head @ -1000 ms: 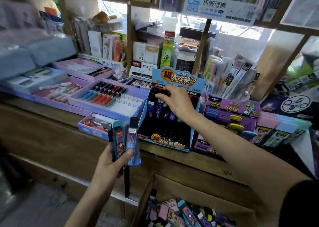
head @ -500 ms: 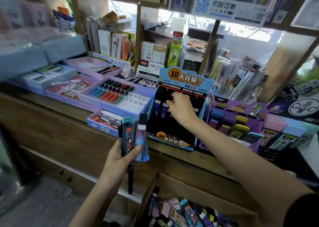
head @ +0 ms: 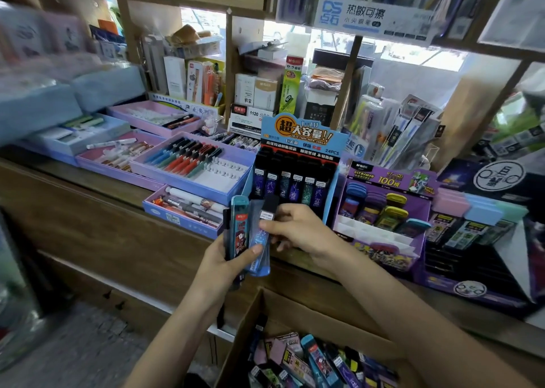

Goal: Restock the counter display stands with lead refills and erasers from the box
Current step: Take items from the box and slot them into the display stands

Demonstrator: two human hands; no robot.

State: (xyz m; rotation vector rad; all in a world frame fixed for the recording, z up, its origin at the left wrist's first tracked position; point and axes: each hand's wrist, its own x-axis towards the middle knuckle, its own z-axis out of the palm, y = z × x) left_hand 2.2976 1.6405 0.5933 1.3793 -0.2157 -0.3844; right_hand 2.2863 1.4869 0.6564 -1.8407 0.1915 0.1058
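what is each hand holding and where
Left hand grips a bunch of lead refill cases by their lower halves; right hand pinches the black-capped case near its top.

Head view, close, angled forward-down over counter point(head: 88, 210) edge.

Bare forearms, no visible sleeves

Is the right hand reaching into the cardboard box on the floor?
No, the right hand is up by the left hand, pinching a lead refill tube held there.
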